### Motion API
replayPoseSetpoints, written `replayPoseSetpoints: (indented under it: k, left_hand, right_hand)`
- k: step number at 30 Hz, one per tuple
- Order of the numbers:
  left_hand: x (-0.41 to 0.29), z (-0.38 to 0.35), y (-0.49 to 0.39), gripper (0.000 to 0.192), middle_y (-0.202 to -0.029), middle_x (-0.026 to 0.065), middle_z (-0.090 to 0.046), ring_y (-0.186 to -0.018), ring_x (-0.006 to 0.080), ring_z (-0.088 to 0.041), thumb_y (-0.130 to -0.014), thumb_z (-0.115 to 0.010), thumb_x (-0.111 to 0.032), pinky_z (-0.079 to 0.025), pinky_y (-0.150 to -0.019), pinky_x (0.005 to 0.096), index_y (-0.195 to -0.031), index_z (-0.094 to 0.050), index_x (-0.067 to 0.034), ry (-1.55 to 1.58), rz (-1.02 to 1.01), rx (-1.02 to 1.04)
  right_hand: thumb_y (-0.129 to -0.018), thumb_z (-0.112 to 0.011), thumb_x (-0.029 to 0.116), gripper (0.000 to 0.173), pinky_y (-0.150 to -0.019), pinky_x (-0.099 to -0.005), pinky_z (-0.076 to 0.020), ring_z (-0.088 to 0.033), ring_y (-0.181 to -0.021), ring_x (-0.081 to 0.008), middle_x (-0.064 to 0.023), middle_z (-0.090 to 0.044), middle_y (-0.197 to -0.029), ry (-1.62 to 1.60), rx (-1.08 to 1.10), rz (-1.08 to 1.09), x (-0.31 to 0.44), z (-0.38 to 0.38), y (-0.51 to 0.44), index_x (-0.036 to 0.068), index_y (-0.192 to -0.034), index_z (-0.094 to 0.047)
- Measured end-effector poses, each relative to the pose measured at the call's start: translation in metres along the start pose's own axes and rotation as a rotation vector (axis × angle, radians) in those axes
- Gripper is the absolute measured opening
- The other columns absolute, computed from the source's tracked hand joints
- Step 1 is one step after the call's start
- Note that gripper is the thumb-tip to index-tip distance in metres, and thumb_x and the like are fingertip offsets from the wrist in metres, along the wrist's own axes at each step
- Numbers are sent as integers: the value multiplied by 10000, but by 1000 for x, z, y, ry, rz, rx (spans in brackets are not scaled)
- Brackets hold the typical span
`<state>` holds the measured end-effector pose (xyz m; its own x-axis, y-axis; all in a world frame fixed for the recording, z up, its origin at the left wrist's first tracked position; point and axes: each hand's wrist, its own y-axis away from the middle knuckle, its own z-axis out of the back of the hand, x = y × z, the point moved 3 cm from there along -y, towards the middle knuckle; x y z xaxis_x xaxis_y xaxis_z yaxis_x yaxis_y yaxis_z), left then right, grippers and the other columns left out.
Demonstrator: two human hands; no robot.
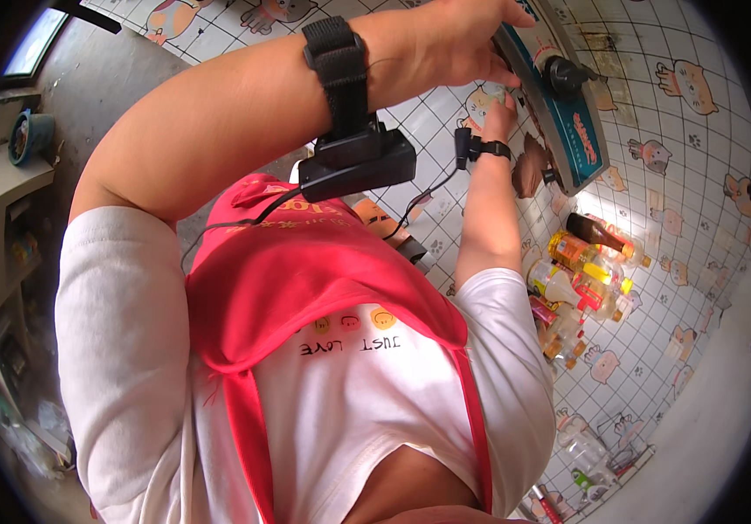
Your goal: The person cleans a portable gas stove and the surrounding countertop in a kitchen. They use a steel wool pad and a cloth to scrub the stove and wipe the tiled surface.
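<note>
My left hand (473,49) reaches across the top of the view and grips the near edge of a gas stove (578,131), one finger over its teal front panel. The panel carries a black knob (565,76) and bears writing. My right hand (501,116) is lower, beside the stove's edge, over the cat-patterned tiled surface. Its fingers close on a small pale thing (497,94), possibly a cloth, mostly hidden. A brown, torn-looking patch (531,167) shows beside the panel. Each wrist wears a black strap with a cabled device.
Several bottles (595,262) of sauce and oil stand right of my right arm. Farther down right are a clear container (585,452) and a red-handled tool (547,507). A blue-green bucket (29,137) sits on a cabinet at far left. A red apron covers my front.
</note>
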<state>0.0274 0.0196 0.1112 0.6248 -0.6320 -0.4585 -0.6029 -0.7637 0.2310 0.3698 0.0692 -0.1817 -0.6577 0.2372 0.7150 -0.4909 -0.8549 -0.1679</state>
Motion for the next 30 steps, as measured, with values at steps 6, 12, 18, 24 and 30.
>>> replayPoseSetpoints:
  k: [6, 12, 18, 24, 30]
  left_hand:
    - [-4, 19, 4, 180, -861, 80, -619, -744, 199, -580, -847, -487, -196, -480, -648, 328, -943, -557, -60, 27, -34, -97]
    - [-3, 20, -8, 201, -861, 97, -588, -805, 231, -552, -848, -476, -195, -460, -695, 369, -966, -539, -45, 53, -35, -115]
    - [-4, 12, 0, 229, -863, 121, -567, -782, 241, -526, -853, -481, -228, -452, -724, 379, -961, -524, -31, -24, -65, -102]
    - [-5, 21, 9, 305, -975, 165, -564, -843, 274, -518, -848, -495, -252, -451, -769, 383, -991, -527, 15, -86, -140, -110]
    - [0, 16, -1, 311, -964, 165, -576, -853, 276, -529, -844, -500, -245, -453, -784, 374, -1004, -531, 19, -64, -35, -166]
  right_hand:
    - [-853, -511, 61, 275, -847, -355, -480, -587, -964, -223, -105, -601, -1034, 172, 323, 287, 136, -92, 41, 1, -1119, -543]
    - [-872, -489, 50, 273, -865, -377, -478, -579, -984, -239, -120, -581, -1070, -223, 587, 573, 224, -131, 193, -11, -1136, -521]
    - [-891, -467, 39, 272, -882, -400, -477, -570, -1005, -255, -135, -561, -1106, -1008, 802, -179, 206, -80, 231, -23, -1154, -498]
    - [-905, -453, 54, 301, -887, -458, -490, -556, -1032, -299, -153, -528, -1163, -1039, 137, -477, 153, 18, 124, -17, -1196, -467]
    - [-837, -510, 5, 219, -836, -331, -479, -565, -934, -223, -92, -567, -1036, -876, 383, -20, 197, 15, 93, -23, -1052, -544]
